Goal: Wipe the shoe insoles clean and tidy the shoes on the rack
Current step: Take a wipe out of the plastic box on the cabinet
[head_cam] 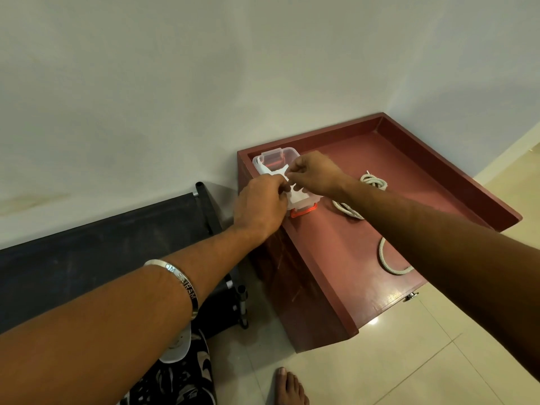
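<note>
A clear plastic box (274, 159) with orange clips stands in the back left corner of a dark red cabinet top (365, 176). Over the box, my left hand (258, 204) and my right hand (314, 172) both pinch a thin white piece, a wipe or tissue (293, 190), stretched between their fingertips. A black shoe rack (87, 244) with a fabric top runs along the wall on the left. Beneath my left forearm, part of a white shoe sole (178, 350) shows.
A white rope (372, 182) lies looped across the cabinet top, partly under my right forearm. The cabinet has a raised rim (315, 133) and a metal latch (410, 296) on its front. Pale floor tiles (409, 361) and my bare foot (287, 387) are below.
</note>
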